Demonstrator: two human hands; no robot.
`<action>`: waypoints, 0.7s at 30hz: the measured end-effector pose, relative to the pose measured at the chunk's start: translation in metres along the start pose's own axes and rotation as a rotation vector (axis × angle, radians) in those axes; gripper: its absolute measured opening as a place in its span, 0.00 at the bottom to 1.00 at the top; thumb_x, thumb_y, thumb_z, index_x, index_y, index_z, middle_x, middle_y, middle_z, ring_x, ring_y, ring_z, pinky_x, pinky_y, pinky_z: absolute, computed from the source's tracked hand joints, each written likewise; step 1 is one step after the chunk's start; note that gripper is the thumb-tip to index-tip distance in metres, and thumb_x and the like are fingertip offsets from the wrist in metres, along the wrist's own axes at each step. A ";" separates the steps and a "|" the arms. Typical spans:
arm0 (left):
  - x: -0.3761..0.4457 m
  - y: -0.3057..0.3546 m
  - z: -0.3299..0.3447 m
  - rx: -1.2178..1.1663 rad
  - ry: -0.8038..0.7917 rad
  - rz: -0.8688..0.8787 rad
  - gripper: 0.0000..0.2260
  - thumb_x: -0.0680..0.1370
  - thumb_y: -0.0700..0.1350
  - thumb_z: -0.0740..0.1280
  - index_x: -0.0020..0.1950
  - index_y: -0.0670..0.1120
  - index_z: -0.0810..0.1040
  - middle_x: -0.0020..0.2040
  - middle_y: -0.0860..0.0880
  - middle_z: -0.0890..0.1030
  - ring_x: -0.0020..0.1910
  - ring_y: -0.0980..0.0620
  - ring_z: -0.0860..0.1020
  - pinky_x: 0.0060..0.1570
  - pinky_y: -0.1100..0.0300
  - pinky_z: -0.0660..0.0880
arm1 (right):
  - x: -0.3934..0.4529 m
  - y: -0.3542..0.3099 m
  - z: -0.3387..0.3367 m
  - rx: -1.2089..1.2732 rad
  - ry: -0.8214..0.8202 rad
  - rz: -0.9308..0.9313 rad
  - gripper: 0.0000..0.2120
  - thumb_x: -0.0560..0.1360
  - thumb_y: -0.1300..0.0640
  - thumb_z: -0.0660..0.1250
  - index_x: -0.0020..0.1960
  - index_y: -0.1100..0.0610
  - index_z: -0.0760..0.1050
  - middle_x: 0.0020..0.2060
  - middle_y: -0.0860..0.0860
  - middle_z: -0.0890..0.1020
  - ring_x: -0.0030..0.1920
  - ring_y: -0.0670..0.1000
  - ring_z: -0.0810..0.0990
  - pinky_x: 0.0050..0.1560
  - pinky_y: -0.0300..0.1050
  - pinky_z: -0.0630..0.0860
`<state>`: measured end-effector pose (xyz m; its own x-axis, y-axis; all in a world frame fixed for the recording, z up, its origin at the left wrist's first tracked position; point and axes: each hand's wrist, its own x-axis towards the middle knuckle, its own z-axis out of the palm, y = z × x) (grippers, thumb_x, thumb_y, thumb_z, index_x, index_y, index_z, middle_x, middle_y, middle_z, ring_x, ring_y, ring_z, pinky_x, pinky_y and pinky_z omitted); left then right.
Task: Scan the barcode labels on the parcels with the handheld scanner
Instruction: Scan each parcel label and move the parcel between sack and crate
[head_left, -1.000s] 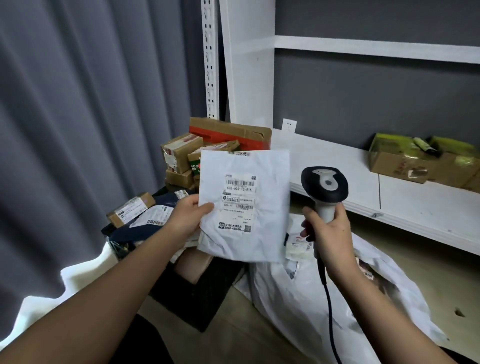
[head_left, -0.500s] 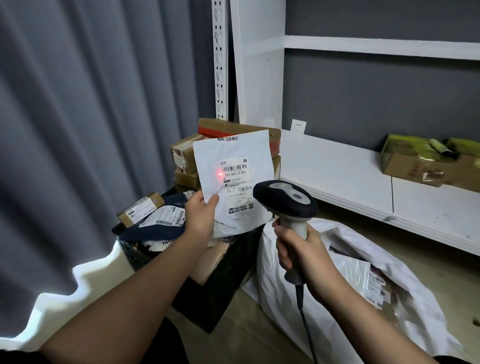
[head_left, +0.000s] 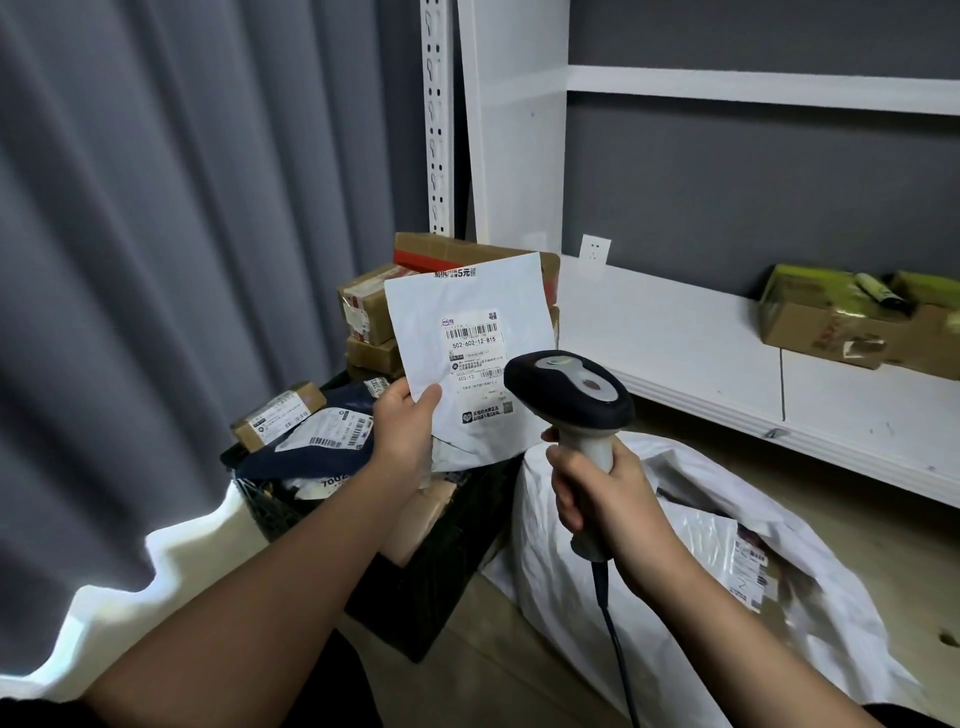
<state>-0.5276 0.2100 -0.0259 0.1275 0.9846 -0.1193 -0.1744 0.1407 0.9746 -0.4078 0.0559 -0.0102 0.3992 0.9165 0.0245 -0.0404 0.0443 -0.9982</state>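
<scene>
Left hand (head_left: 402, 431): white mailer (head_left: 470, 358) pinched at its lower left corner, thumb on the printed face; mailer held upright over the black crate (head_left: 431, 582).
Right hand (head_left: 605, 501): wrapped round the handle of the scanner (head_left: 569, 397); cable is seen trailing down from the grip.
Key relation: label (head_left: 475, 364) lies just ahead and left of the scanner head, near but apart; scanner head partly covers the mailer's lower right. Mailer's long axis stands near vertical, tilted slightly left; barcode bars run across it. Right hand is the nearer to the label.
Beam: no red dot is seen on the label.
Next move (judged): scanner nose to be aimed up-left onto the upper barcode.
Readable print: "502-602-12-815" under the upper barcode; "602-12" lower down; "5元" at the top edge. Finer print too small.
Crate contents: dark mailer (head_left: 311, 447) and small carton (head_left: 278, 415), both labelled, unread.
Behind: brown cartons (head_left: 366, 312) stacked past the crate.
Right of crate: white sack (head_left: 675, 597) on the floor, labelled parcels inside.
Shelf (head_left: 701, 358): open carton (head_left: 857, 322) at the right end.
</scene>
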 end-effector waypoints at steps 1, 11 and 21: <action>0.001 -0.001 0.000 0.018 -0.004 -0.009 0.11 0.80 0.34 0.62 0.62 0.38 0.76 0.52 0.46 0.80 0.38 0.58 0.79 0.28 0.70 0.75 | 0.000 -0.001 -0.002 -0.004 0.019 0.002 0.14 0.70 0.53 0.66 0.49 0.62 0.72 0.24 0.51 0.70 0.22 0.49 0.65 0.26 0.40 0.64; -0.008 -0.051 0.033 0.336 -0.213 -0.089 0.08 0.78 0.33 0.63 0.54 0.40 0.79 0.54 0.45 0.81 0.54 0.42 0.79 0.55 0.48 0.77 | 0.005 -0.005 -0.097 -0.137 0.350 0.036 0.06 0.78 0.62 0.64 0.52 0.60 0.68 0.25 0.51 0.73 0.21 0.48 0.68 0.28 0.42 0.67; -0.036 -0.184 0.139 0.294 -0.235 -0.565 0.13 0.76 0.30 0.63 0.60 0.32 0.76 0.54 0.37 0.80 0.51 0.40 0.79 0.53 0.48 0.77 | 0.002 0.019 -0.205 -0.223 0.523 0.125 0.09 0.76 0.59 0.65 0.53 0.60 0.68 0.24 0.51 0.73 0.23 0.52 0.68 0.27 0.46 0.63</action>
<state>-0.3639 0.1345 -0.1749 0.3358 0.7145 -0.6137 0.2504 0.5604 0.7895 -0.2201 -0.0227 -0.0400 0.8053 0.5890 -0.0677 0.0550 -0.1879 -0.9807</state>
